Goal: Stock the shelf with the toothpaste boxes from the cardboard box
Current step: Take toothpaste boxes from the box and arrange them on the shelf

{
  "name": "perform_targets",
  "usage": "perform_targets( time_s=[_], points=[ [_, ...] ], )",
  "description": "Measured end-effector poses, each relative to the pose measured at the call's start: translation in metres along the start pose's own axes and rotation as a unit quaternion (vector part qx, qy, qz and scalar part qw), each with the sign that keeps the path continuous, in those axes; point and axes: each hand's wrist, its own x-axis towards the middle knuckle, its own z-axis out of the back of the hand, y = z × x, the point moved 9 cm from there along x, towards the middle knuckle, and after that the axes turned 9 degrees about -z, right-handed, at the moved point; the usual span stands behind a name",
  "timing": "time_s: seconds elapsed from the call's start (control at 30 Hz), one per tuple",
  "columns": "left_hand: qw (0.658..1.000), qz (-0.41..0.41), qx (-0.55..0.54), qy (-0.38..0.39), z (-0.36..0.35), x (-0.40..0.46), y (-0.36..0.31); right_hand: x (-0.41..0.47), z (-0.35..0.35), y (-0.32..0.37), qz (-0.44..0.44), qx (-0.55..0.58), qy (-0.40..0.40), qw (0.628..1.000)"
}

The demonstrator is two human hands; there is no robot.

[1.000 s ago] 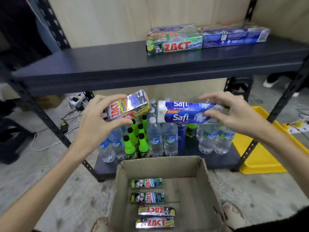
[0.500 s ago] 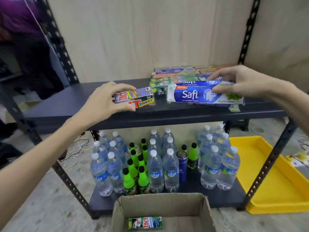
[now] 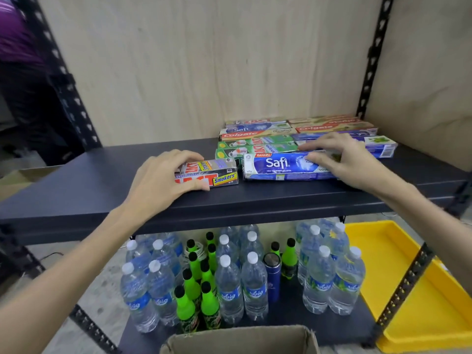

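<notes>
My left hand [image 3: 163, 182] grips a silver and red Zact Smokers toothpaste box [image 3: 217, 172] that rests on the dark shelf [image 3: 102, 180], thumb on its front, fingers over its top. My right hand [image 3: 342, 159] holds a blue Safi toothpaste box [image 3: 275, 166], which lies flat on the shelf just right of the Zact box. Behind both lie rows of stocked toothpaste boxes [image 3: 268, 135], Colgate, Safi and green Zact. Only the top edge of the cardboard box [image 3: 240, 339] shows at the bottom of the view.
Water bottles [image 3: 229, 284], green bottles [image 3: 189, 284] and a blue flask [image 3: 272, 274] fill the lower shelf. A yellow tray [image 3: 408, 290] sits on the floor at right. Black perforated uprights [image 3: 370, 57] frame the shelf. A person in purple [image 3: 15, 47] stands at far left.
Both hands rose from above the cardboard box to the shelf and set the Zact and Safi boxes down on it. The view tilted up, so the cardboard box is mostly out of frame.
</notes>
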Motion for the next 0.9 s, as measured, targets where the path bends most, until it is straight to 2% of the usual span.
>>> perform_targets(
  time_s=[0.07, 0.17, 0.3, 0.43, 0.7, 0.9],
  points=[
    [0.998, 0.014, 0.056, -0.021, 0.005, -0.001, 0.002, -0.005, 0.003, -0.001, 0.002, 0.009, -0.015, 1.000],
    [0.994, 0.025, 0.103, -0.021, 0.006, -0.001, 0.003, -0.010, -0.003, 0.005, 0.001, -0.027, 0.014, 1.000],
    [0.999, 0.022, 0.023, 0.000, 0.001, -0.001, 0.001, -0.012, -0.003, 0.011, 0.014, -0.030, -0.007, 0.999],
    [0.999, 0.026, 0.013, 0.015, -0.002, -0.002, 0.000, -0.015, -0.003, 0.014, 0.018, -0.039, -0.027, 0.999],
    [0.994, 0.048, -0.086, -0.038, 0.010, 0.012, -0.008, -0.015, 0.012, 0.012, 0.012, 0.030, -0.043, 0.999],
    [0.988, 0.049, -0.136, -0.051, 0.022, 0.068, -0.018, 0.015, 0.057, -0.011, 0.012, 0.038, -0.093, 0.995]
  ],
)
